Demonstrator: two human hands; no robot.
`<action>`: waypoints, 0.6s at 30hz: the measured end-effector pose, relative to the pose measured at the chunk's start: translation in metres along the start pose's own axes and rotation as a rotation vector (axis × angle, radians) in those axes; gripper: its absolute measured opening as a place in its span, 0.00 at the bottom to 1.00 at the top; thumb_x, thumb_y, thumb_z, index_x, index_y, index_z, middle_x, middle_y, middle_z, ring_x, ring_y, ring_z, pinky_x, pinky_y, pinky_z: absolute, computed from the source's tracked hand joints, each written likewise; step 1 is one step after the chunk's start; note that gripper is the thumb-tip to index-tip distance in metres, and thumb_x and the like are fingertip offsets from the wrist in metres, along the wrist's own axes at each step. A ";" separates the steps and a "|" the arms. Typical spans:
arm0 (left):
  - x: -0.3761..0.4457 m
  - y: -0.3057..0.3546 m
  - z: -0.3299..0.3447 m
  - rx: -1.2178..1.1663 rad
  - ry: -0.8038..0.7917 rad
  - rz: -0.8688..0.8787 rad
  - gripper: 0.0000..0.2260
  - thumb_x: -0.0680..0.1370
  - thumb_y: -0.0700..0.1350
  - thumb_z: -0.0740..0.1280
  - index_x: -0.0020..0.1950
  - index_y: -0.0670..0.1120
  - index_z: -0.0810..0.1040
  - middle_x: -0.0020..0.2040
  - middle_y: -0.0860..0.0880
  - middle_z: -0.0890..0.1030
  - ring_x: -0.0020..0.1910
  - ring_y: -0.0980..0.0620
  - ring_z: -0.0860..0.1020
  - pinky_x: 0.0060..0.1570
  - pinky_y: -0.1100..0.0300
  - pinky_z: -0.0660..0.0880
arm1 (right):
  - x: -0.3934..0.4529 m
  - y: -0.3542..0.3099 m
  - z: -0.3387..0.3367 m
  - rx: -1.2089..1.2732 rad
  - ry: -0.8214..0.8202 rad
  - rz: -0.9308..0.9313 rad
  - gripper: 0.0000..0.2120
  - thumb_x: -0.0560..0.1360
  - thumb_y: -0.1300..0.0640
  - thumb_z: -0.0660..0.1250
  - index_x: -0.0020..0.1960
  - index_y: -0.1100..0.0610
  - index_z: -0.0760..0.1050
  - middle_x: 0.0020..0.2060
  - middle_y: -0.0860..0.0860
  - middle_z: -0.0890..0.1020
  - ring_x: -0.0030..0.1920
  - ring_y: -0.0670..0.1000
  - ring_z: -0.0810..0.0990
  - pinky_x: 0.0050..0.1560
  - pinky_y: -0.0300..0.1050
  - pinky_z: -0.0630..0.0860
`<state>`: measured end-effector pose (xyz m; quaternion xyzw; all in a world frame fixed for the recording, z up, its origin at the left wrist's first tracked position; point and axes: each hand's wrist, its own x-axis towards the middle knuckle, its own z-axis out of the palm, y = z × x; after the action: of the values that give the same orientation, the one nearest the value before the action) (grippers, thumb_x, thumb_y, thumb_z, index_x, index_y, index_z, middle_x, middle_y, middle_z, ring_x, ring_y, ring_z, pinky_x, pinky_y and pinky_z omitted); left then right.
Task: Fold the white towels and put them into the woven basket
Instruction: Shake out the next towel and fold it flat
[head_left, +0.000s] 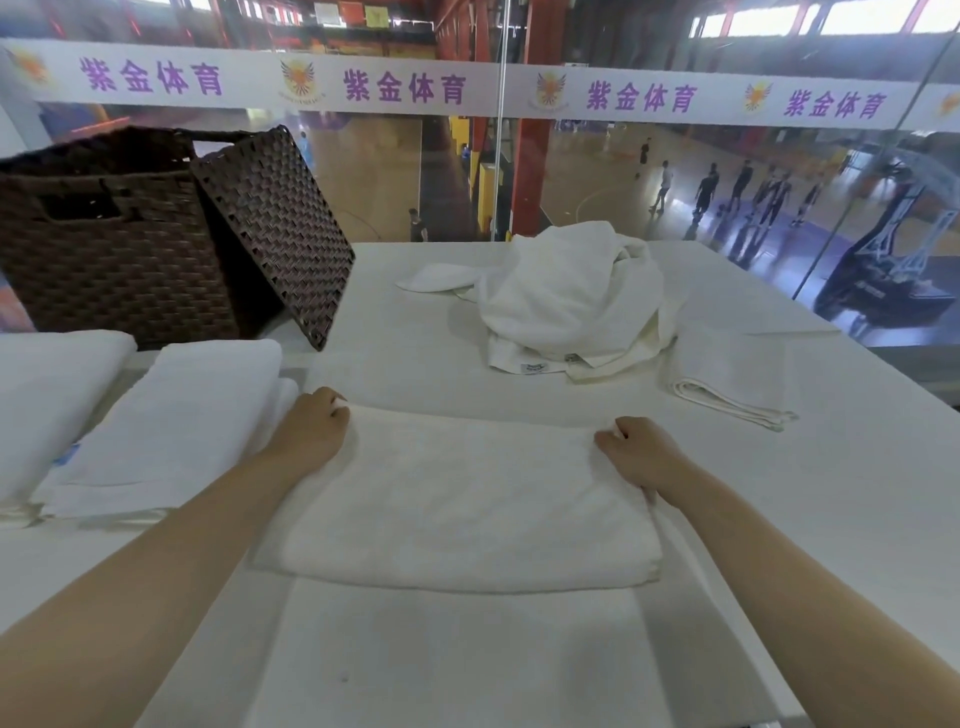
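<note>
white cloth covers the table (857, 493), and a half-folded white towel (467, 509) lies flat on it between the two hands. the left hand (311, 431) sits on the far left corner of this towel. its fingers (335, 408) are curled down and pinch the corner. the right hand (639, 452) sits on the far right corner. its fingers (610, 434) are curled too and pinch that corner. both arms reach out over the table, one along each side of the towel.

just left of the left fingers is a folded towel stack (166, 426), touching the side of that hand. further left lies another folded towel (47, 395), partly cut off by the edge of the view.

past the left fingers, well away at the back left, stands the dark brown woven basket (104, 249). its woven lid (275, 234) leans tilted against the basket's right side, with one corner down on the table.

past the right fingers, further back on the table, is a messy pile of white towels (576, 296), all bunched up. a small flat bit of white cloth (436, 278) lies at the pile's left side. just right of the pile, and beyond the right hand, lies a small folded towel (727, 379).

behind the table is a glass wall (571, 171) with a white banner (467, 88) that has purple writing. through the glass you can see a sports hall with people far below.
</note>
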<state>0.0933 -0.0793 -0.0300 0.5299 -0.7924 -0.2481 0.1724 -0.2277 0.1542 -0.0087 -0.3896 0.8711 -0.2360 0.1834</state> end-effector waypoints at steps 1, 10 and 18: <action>-0.001 0.000 0.000 -0.001 0.005 0.001 0.09 0.82 0.43 0.56 0.56 0.43 0.74 0.55 0.42 0.75 0.50 0.44 0.75 0.45 0.54 0.71 | 0.002 0.000 0.002 -0.023 0.022 -0.012 0.17 0.79 0.56 0.60 0.33 0.56 0.61 0.32 0.52 0.69 0.34 0.53 0.69 0.32 0.45 0.60; -0.013 0.006 0.007 -0.294 0.098 -0.015 0.14 0.79 0.35 0.59 0.57 0.50 0.76 0.57 0.47 0.73 0.43 0.51 0.73 0.38 0.60 0.69 | 0.010 0.004 0.013 0.092 0.159 -0.066 0.19 0.77 0.62 0.61 0.31 0.54 0.58 0.30 0.50 0.66 0.35 0.53 0.66 0.31 0.46 0.56; -0.027 0.010 0.005 0.117 0.090 0.130 0.19 0.79 0.37 0.61 0.71 0.42 0.68 0.70 0.41 0.68 0.70 0.43 0.67 0.69 0.53 0.64 | -0.001 0.001 0.006 -0.153 0.140 -0.068 0.24 0.78 0.57 0.62 0.72 0.55 0.64 0.65 0.56 0.72 0.65 0.59 0.70 0.63 0.52 0.69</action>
<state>0.0934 -0.0503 -0.0282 0.4973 -0.8296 -0.1659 0.1923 -0.2245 0.1544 -0.0144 -0.4143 0.8836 -0.2016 0.0835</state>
